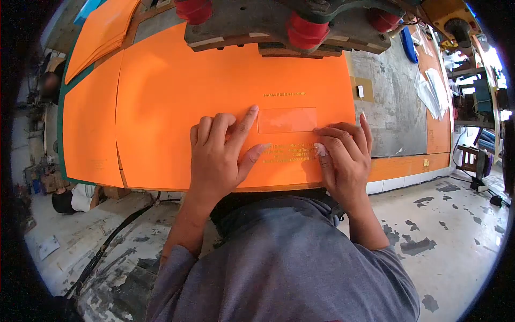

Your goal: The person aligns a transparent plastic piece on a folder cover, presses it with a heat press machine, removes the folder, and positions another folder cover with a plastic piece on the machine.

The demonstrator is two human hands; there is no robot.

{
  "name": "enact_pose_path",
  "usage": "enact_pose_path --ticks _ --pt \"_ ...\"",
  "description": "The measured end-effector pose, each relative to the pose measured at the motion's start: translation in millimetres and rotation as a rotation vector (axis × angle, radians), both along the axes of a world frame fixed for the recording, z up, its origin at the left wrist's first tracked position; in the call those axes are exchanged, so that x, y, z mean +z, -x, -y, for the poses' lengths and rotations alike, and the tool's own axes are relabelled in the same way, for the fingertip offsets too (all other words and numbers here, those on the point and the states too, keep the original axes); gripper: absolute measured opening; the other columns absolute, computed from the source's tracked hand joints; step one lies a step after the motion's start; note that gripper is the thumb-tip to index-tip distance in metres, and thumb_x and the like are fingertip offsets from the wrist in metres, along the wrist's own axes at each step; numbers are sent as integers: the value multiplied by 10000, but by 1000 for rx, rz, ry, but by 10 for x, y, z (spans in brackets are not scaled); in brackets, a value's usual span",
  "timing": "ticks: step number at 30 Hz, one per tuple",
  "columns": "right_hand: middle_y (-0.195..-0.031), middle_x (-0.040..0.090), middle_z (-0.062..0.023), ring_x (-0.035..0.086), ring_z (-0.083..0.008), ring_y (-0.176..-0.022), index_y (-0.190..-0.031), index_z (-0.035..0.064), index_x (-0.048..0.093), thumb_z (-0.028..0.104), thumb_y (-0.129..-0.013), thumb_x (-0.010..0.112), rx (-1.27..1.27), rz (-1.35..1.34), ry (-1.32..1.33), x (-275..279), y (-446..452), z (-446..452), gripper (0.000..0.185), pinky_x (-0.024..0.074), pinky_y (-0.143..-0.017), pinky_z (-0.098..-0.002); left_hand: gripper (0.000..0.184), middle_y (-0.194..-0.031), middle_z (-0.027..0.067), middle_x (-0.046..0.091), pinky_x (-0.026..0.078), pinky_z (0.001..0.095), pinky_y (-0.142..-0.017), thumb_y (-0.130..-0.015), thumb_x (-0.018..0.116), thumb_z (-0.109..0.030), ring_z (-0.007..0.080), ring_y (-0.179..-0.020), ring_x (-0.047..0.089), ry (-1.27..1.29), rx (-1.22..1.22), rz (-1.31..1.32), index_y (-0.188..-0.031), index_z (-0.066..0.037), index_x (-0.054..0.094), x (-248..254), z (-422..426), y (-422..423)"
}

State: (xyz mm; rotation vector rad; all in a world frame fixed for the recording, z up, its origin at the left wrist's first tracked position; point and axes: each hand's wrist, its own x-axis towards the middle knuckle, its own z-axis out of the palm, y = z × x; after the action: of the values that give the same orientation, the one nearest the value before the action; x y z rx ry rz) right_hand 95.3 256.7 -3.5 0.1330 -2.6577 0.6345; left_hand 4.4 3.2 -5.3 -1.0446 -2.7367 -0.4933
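Note:
A large orange sheet (161, 118) lies in front of me with gold lettering on it. A clear rectangular plastic piece (287, 120) lies on the sheet between two blocks of lettering. My left hand (217, 153) rests on the sheet, fingers spread, its index fingertip by the piece's upper left corner and its thumb near the lower lettering. My right hand (346, 155) has its fingers apart and bent over the sheet, a fingertip at the piece's lower right corner. Its thumb covers part of the lower lettering. Both thumb tips look whitish.
A dark metal machine part (241, 32) with red knobs (308, 31) hangs over the sheet's far edge. More orange sheets (102, 32) are stacked at the far left. A grey metal surface (397, 118) lies to the right, with clear plastic pieces (433, 94) beyond it.

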Motion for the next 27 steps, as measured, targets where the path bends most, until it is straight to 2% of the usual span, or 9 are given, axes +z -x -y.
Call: enact_pose_path --ticks 4,6,7,9,10,12,15,22,27 --pt "-1051 752 -71 678 -306 -1090 -969 59 727 139 -906 769 19 -16 24 -4 -3 -11 110 389 -1208 -590 607 -1023 46 509 391 420 -852 -972 717 -479 240 -953 487 -1 -18 17 -1463 -122 685 16 11 10" --pt "-1025 751 -79 684 -306 -1054 -959 57 728 144 -893 784 61 -54 26 1 -17 -18 122 442 -1167 -579 532 -955 34 509 397 409 -822 -952 753 -429 231 -906 496 -41 -97 8 -1368 -98 742 21 45 8" --pt "-1025 751 -79 684 -306 -1054 -959 57 728 144 -893 784 61 -54 27 4 -16 -15 122 442 -1167 -579 532 -955 34 509 397 409 -822 -952 753 -429 231 -906 496 -41 -97 8 -1368 -98 742 19 44 10" --pt "-1005 752 -79 688 -306 -1027 -953 58 731 147 -887 794 77 -73 38 15 -16 -8 128 480 -1124 -567 428 -869 27 504 404 396 -782 -924 790 -370 231 -842 506 -131 -160 30 -1219 -61 789 17 37 16" --pt "-1005 752 -79 688 -306 -1027 -953 58 731 147 -887 794 77 -73 38 20 -14 -10 128 480 -1124 -567 428 -869 27 504 404 396 -782 -924 790 -370 231 -842 506 -131 -161 30 -1219 -61 789 18 37 18" --pt "-1007 753 -78 686 -305 -1023 -953 56 731 145 -886 796 74 -76 47 26 -7 -12 129 497 -1097 -555 367 -836 32 527 417 393 -765 -906 810 -332 238 -818 523 -161 -220 14 -1123 -36 792 21 46 24" --pt "-1006 752 -79 685 -306 -1020 -949 51 731 143 -885 799 72 -73 50 22 -12 -12 130 504 -1079 -549 400 -807 39 545 430 426 -766 -900 809 -334 255 -794 525 -179 -258 14 -1170 -40 797 -31 71 21" --pt "-1001 745 -90 681 -320 -1014 -971 46 737 139 -871 807 81 -82 66 -5 -17 -16 153 516 -1053 -539 430 -815 39 537 431 425 -769 -920 789 -345 254 -796 518 -158 -264 22 -1224 -43 782 5 57 4" --pt "-1001 727 -94 667 -344 -1011 -970 55 737 135 -846 827 84 -87 52 -22 -29 -22 173 526 -963 -510 514 -822 40 518 432 418 -766 -923 787 -369 259 -800 504 -136 -273 36 -1328 -55 753 7 44 11"
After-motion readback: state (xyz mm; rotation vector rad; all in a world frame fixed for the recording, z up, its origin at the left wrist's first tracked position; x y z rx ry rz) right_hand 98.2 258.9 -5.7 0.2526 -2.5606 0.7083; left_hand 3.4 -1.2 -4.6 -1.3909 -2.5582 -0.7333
